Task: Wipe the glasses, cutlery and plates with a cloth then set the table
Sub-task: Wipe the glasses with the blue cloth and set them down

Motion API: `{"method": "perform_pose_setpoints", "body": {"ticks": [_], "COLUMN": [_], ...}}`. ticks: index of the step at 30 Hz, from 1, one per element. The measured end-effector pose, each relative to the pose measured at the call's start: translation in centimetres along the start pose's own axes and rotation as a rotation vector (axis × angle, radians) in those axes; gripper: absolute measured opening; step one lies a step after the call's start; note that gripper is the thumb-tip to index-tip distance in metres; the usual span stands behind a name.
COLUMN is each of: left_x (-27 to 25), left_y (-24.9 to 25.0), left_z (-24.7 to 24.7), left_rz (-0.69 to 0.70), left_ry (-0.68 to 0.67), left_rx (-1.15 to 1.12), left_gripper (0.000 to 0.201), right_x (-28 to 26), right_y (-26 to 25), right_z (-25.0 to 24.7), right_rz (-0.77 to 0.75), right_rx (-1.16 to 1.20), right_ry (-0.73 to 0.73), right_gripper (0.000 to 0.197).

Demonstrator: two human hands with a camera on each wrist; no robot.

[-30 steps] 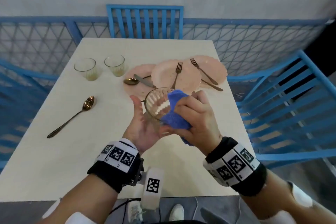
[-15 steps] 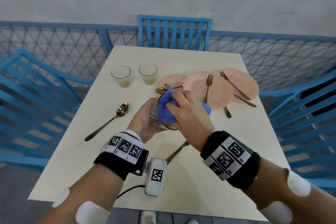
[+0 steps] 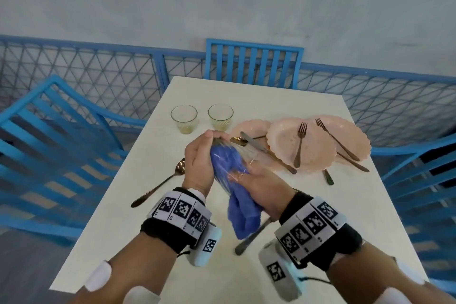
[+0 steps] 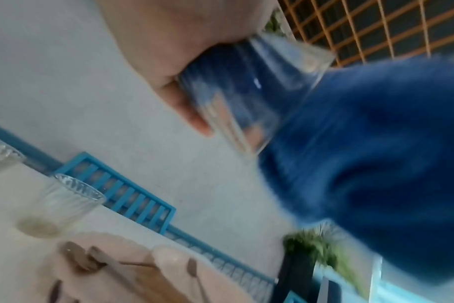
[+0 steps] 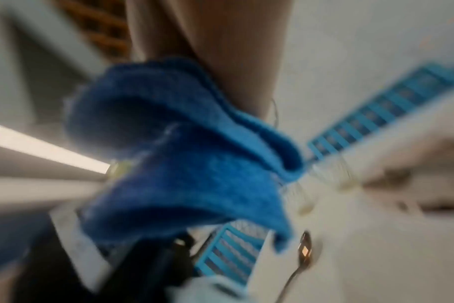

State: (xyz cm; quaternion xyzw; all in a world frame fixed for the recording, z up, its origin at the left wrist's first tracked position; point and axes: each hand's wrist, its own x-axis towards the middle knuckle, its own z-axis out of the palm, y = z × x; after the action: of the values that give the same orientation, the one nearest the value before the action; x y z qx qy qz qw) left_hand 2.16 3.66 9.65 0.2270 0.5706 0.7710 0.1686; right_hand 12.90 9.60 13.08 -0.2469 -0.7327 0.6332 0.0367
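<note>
The left hand point(image 3: 198, 163) is wrapped around a glass point(image 3: 234, 155), held up over the table point(image 3: 357, 205). The right hand point(image 3: 261, 185) pushes the cloth point(image 3: 243, 212) inside it and squeezes it. Past the glass, two glasses point(image 3: 184, 119), the plates point(image 3: 301, 145) and cutlery look not wiped yet. Nothing is set.

No legible text, brand, number or sign in any view. Only markings: black-and-white square code tags on the left wristband point(image 3: 182, 210), the right wristband point(image 3: 312, 226) and the two wrist camera housings point(image 3: 277, 271). Tiny characters beneath the left band's tags, too small to read.
</note>
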Motion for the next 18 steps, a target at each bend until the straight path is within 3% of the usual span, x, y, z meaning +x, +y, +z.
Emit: {"method": "perform_pose_setpoints", "body": {"ticks": [2,4,6,7,9,10,11,12,14,15,18], "left_x": [0.3,0.9,0.9,0.7,0.7,0.6,0.5,0.3,0.0,-0.1,-0.6], "left_y": [-0.5,-0.7,-0.4,-0.1,0.1,-0.1,-0.8,-1.1,-1.8,-2.1,-2.1], "left_z": [-0.3,-0.5,-0.7,-0.6,-0.1,0.1,0.1,0.2,0.3,0.3,0.4], "left_rz": [0.02,-0.036,-0.138,-0.268,-0.654,-0.782,-0.83,-0.837,-0.726,-0.622,-0.385], "left_ry": [-0.101,-0.213,-0.271,-0.266,-0.224,-0.182,-0.107,-0.02,0.064,0.061,-0.001], "left_rx": [0.015,0.207,0.476,0.495,0.324,0.214,0.114,0.029,-0.058,-0.057,-0.05], "left_gripper": [0.039,0.047,0.046,0.046,0.055,0.055,0.049,0.039,0.017,0.01,0.019], "right_x": [-0.2,0.0,0.7,1.0,1.6,2.1,2.2,2.3,1.8,1.5,1.4], "right_y": [0.4,1.1,2.9,3.6,4.4,5.1,4.9,4.6,3.6,3.3,3.3], "right_z": [0.0,-0.4,-0.8,-0.9,-0.7,-0.5,-0.3,-0.2,-0.3,-0.3,0.3], "right_rz": [0.216,0.295,0.175,0.032,-0.3,-0.441,-0.469,-0.405,-0.178,-0.113,-0.035], "right_rx": [0.402,0.469,0.167,-0.114,-0.618,-0.757,-0.807,-0.783,-0.491,-0.223,0.473], "right_ry": [0.023,-0.001,0.103,0.159,0.207,0.187,0.067,-0.059,-0.219,-0.237,-0.125], "right_gripper": [0.03,0.032,0.024,0.024,0.034,0.037,0.038,0.036,0.015,0.009,0.041]}}
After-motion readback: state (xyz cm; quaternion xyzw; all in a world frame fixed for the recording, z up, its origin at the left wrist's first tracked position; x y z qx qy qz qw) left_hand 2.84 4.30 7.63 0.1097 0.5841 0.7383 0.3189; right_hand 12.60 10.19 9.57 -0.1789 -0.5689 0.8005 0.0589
